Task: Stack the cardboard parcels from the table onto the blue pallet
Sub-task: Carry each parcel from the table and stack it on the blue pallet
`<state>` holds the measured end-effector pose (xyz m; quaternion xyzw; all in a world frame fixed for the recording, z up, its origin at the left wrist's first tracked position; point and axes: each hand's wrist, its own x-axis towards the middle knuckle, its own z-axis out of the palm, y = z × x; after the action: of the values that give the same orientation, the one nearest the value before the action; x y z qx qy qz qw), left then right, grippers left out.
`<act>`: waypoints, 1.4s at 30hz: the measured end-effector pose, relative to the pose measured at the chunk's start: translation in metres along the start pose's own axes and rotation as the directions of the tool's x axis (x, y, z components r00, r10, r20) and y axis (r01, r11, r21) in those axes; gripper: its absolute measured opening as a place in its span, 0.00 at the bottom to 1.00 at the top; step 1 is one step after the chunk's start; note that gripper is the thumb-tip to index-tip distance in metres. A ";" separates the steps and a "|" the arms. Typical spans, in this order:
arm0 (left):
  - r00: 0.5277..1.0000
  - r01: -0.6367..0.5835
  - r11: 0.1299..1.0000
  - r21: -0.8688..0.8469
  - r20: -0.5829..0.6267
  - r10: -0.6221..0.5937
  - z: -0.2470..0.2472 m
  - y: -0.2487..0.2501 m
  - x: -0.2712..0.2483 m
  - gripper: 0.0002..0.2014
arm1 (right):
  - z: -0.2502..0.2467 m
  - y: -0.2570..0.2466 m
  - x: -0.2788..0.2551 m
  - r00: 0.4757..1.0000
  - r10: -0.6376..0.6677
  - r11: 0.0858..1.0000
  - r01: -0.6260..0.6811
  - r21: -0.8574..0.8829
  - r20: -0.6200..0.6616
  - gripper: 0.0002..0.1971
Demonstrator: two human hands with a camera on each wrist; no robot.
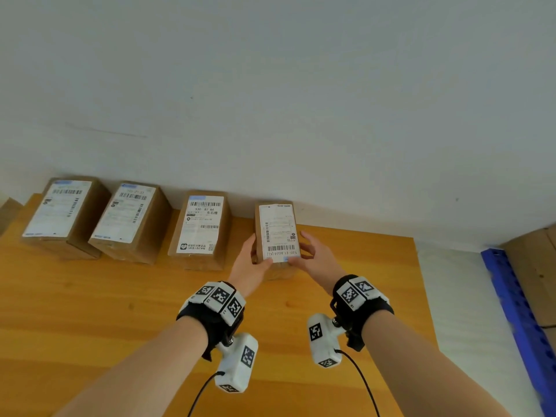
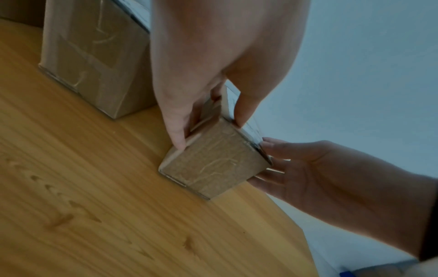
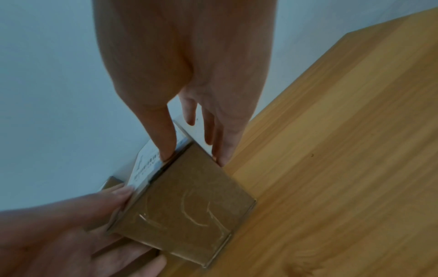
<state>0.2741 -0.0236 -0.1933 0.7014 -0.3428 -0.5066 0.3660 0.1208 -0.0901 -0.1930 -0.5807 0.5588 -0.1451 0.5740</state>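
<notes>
Four cardboard parcels in row along back of worktop [image 1: 90, 311], against wall. Both hands on rightmost parcel [image 1: 278, 233]: left hand [image 1: 251, 263] grasping its left side, thumb on labelled top; right hand [image 1: 316, 257] grasping its right side, thumb on top near barcode. Parcel on worktop or barely off it, cannot tell. Three other parcels [image 1: 200, 227] off to left of left hand, untouched. Blue pallet [image 1: 517, 311] well right of right hand, beyond worktop edge, brown box [image 1: 535, 266] on it.
</notes>
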 end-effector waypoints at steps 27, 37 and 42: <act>0.978 -0.197 0.980 0.022 0.067 0.196 -0.013 0.015 -0.137 0.46 | 0.020 -0.012 -0.135 0.984 -0.162 0.977 0.170 0.125 -0.071 0.38; 0.950 -0.306 0.945 0.114 0.106 0.295 -0.010 0.001 -0.214 0.45 | 0.030 0.002 -0.225 0.976 -0.174 0.971 0.192 0.144 -0.132 0.38; 0.948 -0.304 0.944 0.128 0.140 0.286 0.007 0.009 -0.233 0.49 | 0.013 0.006 -0.261 0.968 -0.159 0.969 0.191 0.158 -0.196 0.39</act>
<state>0.2079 0.1688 -0.0797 0.6358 -0.5019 -0.4603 0.3635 0.0416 0.1312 -0.0784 -0.5594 0.5404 -0.2964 0.5542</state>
